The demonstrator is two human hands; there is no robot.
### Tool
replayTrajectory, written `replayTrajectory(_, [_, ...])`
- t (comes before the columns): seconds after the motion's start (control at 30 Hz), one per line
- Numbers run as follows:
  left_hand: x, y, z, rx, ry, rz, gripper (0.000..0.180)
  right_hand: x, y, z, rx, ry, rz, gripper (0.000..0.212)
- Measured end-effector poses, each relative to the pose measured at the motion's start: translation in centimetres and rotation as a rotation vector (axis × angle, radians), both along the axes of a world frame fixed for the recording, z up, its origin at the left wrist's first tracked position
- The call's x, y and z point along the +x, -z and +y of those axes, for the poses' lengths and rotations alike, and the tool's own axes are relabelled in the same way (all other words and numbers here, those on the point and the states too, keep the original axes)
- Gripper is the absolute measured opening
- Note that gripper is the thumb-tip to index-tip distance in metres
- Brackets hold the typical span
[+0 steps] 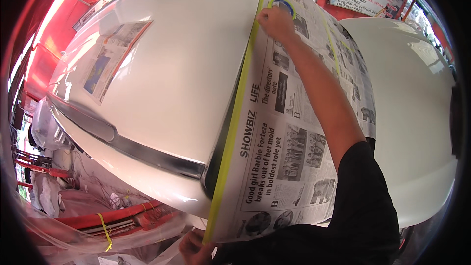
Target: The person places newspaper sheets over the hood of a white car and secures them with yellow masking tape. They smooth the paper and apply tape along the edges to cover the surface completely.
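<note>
- Two bare hands are in view, both yours, set at opposite ends of one long line of tape.
- Governing relation: your right hand (275,22) is at the upper end, beside the yellow-green ring-shaped roll of tape with a blue core (284,5); your left hand (192,248) is at the lower end, well apart from it. The right hand is the nearer to the roll.
- Long axis: the narrow yellow-green tape strip (224,167) runs from lower left to upper right, along the left edge of the grey printed newspaper covering (274,142).
- Right-hand state: fingers curled in around the roll, fingertips at the strip. The far side of the grip is hidden from you.
- Left-hand state: fingers closed in a pinch on the strip's lower end. You cannot tell whether paper is caught with it.
- Count, tape: one roll; one long edge strip; at least one thinner yellow-green strip (335,51) across the paper, right of your forearm. Count, newspaper: one covering; its separate sheets cannot be counted with certainty.
- Count, surroundings: two glossy white body panels, one left (196,68) and one right (412,118) of the paper; one dark grey trim bar (157,156) on the left panel.
</note>
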State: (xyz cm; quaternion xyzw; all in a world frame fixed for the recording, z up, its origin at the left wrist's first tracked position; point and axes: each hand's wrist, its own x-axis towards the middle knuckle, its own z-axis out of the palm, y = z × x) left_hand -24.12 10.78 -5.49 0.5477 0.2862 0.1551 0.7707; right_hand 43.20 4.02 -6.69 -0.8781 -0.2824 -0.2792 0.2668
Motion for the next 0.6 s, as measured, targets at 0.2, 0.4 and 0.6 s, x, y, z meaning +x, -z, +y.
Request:
replayTrajectory(0.2, [0.1, 0.2, -0.2, 0.111, -0.041, -0.003, 0.032, -3.1, -1.0, -1.1, -0.004, -0.138, 0.027, 0.023])
replayTrajectory(0.4, [-0.4, 1.3, -0.2, 0.076, 0.013, 0.031, 0.026, -3.4, -0.6, -2.1, -0.04, -0.252, -0.067, 0.023])
replayTrajectory(0.6, [1.3, 0.3, -1.2, -0.076, -0.12, -0.099, 0.032, -6.2, -1.3, -2.7, -0.102, -0.277, -0.079, 0.026])
